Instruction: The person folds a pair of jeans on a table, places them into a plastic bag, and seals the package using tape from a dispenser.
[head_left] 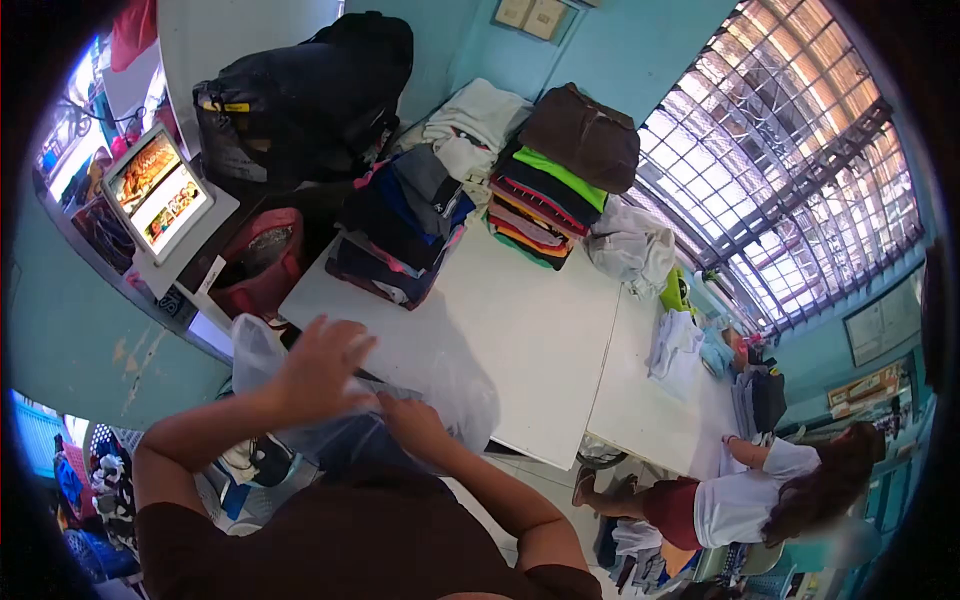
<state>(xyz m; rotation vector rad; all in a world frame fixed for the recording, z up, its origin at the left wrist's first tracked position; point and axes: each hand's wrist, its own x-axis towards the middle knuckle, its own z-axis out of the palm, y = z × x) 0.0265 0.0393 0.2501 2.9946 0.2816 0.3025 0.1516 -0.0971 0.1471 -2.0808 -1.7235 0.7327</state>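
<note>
Clear plastic bag (466, 402) at the near edge of the bench (530, 345).
I see the right hand (416, 428) gripping it, the left hand (320, 375) raised, fingers apart.

By my right hand (415, 425), the plastic (468, 402) is whitish see-through; beyond it, white worktop (530, 340), navy-black near pile (395, 235), brown-lime-red far pile (560, 175).
</note>
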